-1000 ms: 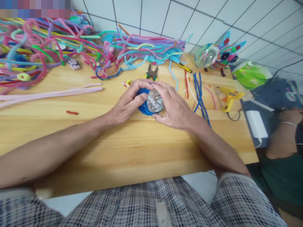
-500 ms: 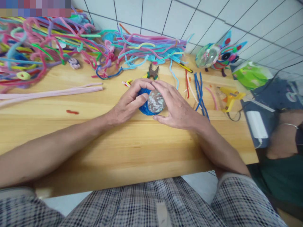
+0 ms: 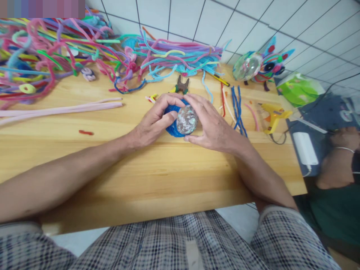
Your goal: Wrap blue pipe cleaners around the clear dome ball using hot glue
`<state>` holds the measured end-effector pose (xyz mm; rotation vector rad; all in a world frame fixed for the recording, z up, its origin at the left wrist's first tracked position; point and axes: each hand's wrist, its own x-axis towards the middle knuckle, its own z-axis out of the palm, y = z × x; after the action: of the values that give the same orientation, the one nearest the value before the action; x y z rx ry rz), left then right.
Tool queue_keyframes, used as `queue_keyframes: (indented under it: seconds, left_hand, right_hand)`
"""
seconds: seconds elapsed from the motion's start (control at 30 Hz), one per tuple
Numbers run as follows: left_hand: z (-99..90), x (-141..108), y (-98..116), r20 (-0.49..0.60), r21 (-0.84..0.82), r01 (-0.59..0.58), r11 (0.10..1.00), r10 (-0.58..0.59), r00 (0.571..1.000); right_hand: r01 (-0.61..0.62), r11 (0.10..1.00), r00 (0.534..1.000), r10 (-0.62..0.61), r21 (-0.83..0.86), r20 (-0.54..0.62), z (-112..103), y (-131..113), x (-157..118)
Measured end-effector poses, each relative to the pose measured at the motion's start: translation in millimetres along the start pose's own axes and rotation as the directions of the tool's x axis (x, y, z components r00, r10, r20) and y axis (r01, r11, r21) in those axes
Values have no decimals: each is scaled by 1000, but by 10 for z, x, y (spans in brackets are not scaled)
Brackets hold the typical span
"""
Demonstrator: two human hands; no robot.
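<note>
A round, clear ball with brown and shimmering pastel flecks (image 3: 187,120) sits at the middle of a pale wooden table (image 3: 146,187), against the right side of a rounded, coiled bright-blue piece (image 3: 173,129). The left hand (image 3: 154,122) clasps the blue piece from its left side, thumb tip at the ball's edge. The right hand (image 3: 212,122) is cupped around the ball's right side, fingers at the far edge and thumb at the near edge. The two hands nearly meet at the far side.

Just beyond them lie dark-jawed pliers with green and yellow handles (image 3: 182,86). To the right are crossed dark-blue fuzzy stems (image 3: 238,112), then a yellow glue gun (image 3: 274,117). To the left are a short red scrap (image 3: 86,132) and long pale-pink stems (image 3: 64,111). Along the back spread a tangled multicoloured heap of fuzzy stems (image 3: 42,75), a purple, pink and turquoise bundle (image 3: 180,56) and a big-eyed, blue-eared craft creature (image 3: 268,67). At far right shows another person's arm with a pale bracelet (image 3: 334,165).
</note>
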<state>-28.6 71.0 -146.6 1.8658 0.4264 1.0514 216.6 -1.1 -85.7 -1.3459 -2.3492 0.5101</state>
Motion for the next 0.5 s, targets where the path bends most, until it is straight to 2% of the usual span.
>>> queue_keyframes:
  seconds: [0.5]
  left_hand:
    - [6, -8, 7, 17, 30, -5, 1000, 5, 1000]
  right_hand:
    - [-49, 994, 999, 48, 101, 8, 35, 178, 9]
